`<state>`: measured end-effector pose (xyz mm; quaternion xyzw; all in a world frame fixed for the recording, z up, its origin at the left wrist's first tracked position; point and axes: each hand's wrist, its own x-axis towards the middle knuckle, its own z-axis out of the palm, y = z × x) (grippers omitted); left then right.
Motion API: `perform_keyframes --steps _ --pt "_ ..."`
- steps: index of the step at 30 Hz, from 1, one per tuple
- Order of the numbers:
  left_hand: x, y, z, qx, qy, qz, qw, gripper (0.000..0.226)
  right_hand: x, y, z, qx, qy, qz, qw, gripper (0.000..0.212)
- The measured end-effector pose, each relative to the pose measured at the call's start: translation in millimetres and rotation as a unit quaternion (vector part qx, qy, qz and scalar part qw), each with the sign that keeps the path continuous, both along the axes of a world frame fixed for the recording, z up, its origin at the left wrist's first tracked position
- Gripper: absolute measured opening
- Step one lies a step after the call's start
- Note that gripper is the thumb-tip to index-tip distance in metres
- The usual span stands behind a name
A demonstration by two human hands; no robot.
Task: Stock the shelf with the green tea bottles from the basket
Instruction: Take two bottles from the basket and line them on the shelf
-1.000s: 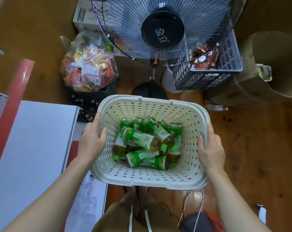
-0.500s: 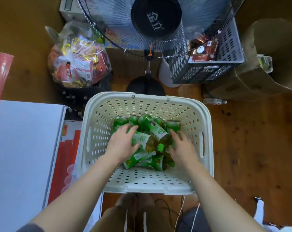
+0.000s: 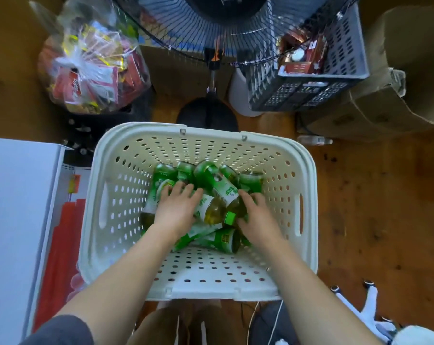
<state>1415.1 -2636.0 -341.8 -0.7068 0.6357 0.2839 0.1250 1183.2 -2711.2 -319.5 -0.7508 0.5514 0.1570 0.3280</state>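
Observation:
A white perforated basket (image 3: 211, 131) sits on the wooden floor in front of me. Several green tea bottles (image 3: 218, 185) lie piled in its far half, green-labelled with green caps. My left hand (image 3: 177, 207) is down in the basket, its fingers bent over a bottle on the left side of the pile. My right hand (image 3: 257, 215) curls round another bottle on the right side, its thumb by a green cap. The bottles under both hands are mostly hidden. A white shelf surface (image 3: 16, 207) lies to the left of the basket.
A standing fan with a black base (image 3: 208, 113) is just behind the basket. A clear bag of snacks (image 3: 91, 70) sits back left, a grey crate (image 3: 310, 88) and a cardboard box (image 3: 385, 108) back right. Red strips (image 3: 61, 245) lie beside the shelf.
Both hands let go of the basket's rim and reached down onto the bottles. Over the last half second they have closed further onto the pile.

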Motion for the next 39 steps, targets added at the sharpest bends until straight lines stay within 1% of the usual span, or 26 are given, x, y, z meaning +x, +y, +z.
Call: perform_keyframes --steps 2,5,6,8,10,13,15,16,17,19,22,23,25,26,28,29,32,33,37,39 --pt "6 -1 2 -0.013 0.01 -0.008 1.0 0.086 -1 -2 5 -0.006 -0.031 -0.013 0.999 0.084" --pt "13 2 5 -0.024 0.037 0.014 0.999 0.085 -3 -7 14 -0.018 -0.091 -0.053 0.994 0.076" --pt "17 4 6 -0.026 0.056 0.033 0.998 0.085 -1 -8 18 -0.022 -0.112 -0.077 0.99 0.072" --pt "27 7 12 -0.036 0.126 0.095 0.987 0.086 4 -13 30 -0.021 -0.153 -0.131 0.979 0.064" --pt "41 12 19 -0.035 0.224 0.196 0.954 0.084 10 -19 42 -0.013 -0.192 -0.176 0.965 0.056" --pt "56 20 37 -0.028 0.322 0.335 0.885 0.087 19 -28 58 -0.012 -0.252 -0.245 0.936 0.045" --pt "61 21 47 -0.035 0.386 0.393 0.834 0.079 26 -32 68 -0.022 -0.283 -0.272 0.92 0.037" --pt "62 20 54 -0.04 0.411 0.406 0.815 0.073 29 -34 73 -0.026 -0.294 -0.273 0.916 0.035" --pt "63 18 61 -0.051 0.428 0.409 0.804 0.071 33 -36 78 -0.032 -0.301 -0.268 0.914 0.035" --pt "64 15 75 -0.064 0.455 0.404 0.791 0.074 40 -37 88 -0.042 -0.315 -0.263 0.911 0.044" --pt "64 12 93 -0.055 0.482 0.386 0.785 0.076 54 -37 112 -0.037 -0.352 -0.269 0.896 0.057" --pt "63 12 99 -0.046 0.492 0.378 0.783 0.076 59 -36 121 -0.042 -0.358 -0.258 0.896 0.056" --pt "61 14 111 -0.039 0.51 0.363 0.779 0.068 68 -35 140 -0.059 -0.367 -0.217 0.903 0.046" --pt "59 15 121 -0.04 0.52 0.364 0.771 0.061 72 -35 149 -0.066 -0.374 -0.202 0.903 0.041" --pt "56 19 137 -0.044 0.548 0.378 0.745 0.049 81 -36 167 -0.073 -0.383 -0.18 0.903 0.034" --pt "55 20 147 -0.047 0.554 0.387 0.735 0.048 85 -36 177 -0.086 -0.382 -0.166 0.905 0.033" --pt "54 23 169 -0.072 0.577 0.402 0.707 0.061 98 -33 203 -0.137 -0.387 -0.142 0.901 0.028" --pt "54 24 178 -0.086 0.579 0.403 0.704 0.06 103 -33 210 -0.148 -0.391 -0.138 0.898 0.029" --pt "61 32 222 -0.151 0.56 0.409 0.705 0.048 121 -30 244 -0.181 -0.402 -0.114 0.89 0.043" --pt "65 38 243 -0.184 0.535 0.417 0.712 0.044 133 -27 266 -0.192 -0.415 -0.088 0.885 0.044"
